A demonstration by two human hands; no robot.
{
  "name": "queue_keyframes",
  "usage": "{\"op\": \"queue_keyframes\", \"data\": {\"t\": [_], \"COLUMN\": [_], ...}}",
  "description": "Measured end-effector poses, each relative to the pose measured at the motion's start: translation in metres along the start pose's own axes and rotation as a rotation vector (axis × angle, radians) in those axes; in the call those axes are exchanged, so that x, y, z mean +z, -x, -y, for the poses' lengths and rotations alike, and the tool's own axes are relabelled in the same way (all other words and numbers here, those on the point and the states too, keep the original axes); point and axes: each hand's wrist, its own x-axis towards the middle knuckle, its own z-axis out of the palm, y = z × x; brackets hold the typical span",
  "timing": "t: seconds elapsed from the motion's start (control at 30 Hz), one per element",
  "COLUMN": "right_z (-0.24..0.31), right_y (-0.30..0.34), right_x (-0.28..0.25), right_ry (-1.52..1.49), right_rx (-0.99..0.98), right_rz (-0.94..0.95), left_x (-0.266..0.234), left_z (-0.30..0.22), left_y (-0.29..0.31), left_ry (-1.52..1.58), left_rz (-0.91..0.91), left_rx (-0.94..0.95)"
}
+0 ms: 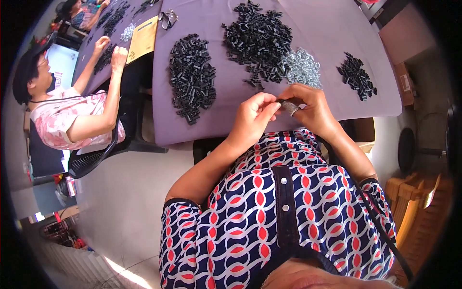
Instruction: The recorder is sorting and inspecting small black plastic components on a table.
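Observation:
Both hands meet just above the near edge of the purple-covered table. My left hand [253, 114] is closed in a pinch, thumb against forefinger, with its tips touching those of the other hand. My right hand [312, 109] curls inward, its fingers also pinched together. A greyish, shiny cover or wrap [289, 107] shows on one of its digits. Something small and dark seems to sit between the fingertips, too hidden to name. Just beyond the hands lie a large heap of small black plastic pieces [257, 41] and a pile of small clear or silvery pieces [302, 68].
A long pile of black pieces [192, 79] lies to the left, a smaller black pile [357, 77] to the right. Eyeglasses [168, 19] and a yellow envelope [143, 38] rest farther left. A co-worker [77, 106] sits on a black chair at the left, hands raised over the table.

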Motion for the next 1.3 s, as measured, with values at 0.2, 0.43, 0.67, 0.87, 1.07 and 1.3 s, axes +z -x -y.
{"op": "queue_keyframes", "data": {"t": [0.2, 0.43, 0.67, 0.87, 1.07, 1.3], "right_z": [0.001, 0.002, -0.010, -0.013, 0.003, 0.021], "right_y": [0.000, -0.002, -0.003, -0.008, -0.011, -0.013], "right_x": [-0.002, -0.011, -0.009, -0.016, -0.033, -0.039], "right_ry": [0.085, -0.084, -0.562, -0.491, -0.215, -0.150], "right_rx": [-0.087, -0.171, 0.153, 0.149, -0.082, -0.075], "right_rz": [-0.008, 0.049, 0.077, 0.171, 0.280, 0.098], "left_x": [-0.004, -0.006, -0.005, -0.009, -0.011, -0.019], "left_z": [0.004, 0.006, 0.000, 0.003, 0.000, -0.020], "left_y": [-0.001, -0.002, -0.002, -0.005, -0.006, -0.013], "left_ry": [0.059, 0.091, 0.088, 0.141, 0.813, 0.613], "left_rz": [0.044, 0.070, 0.095, 0.143, 0.470, 0.368], "left_rx": [-0.061, -0.095, -0.105, -0.137, -0.589, -0.384]}}
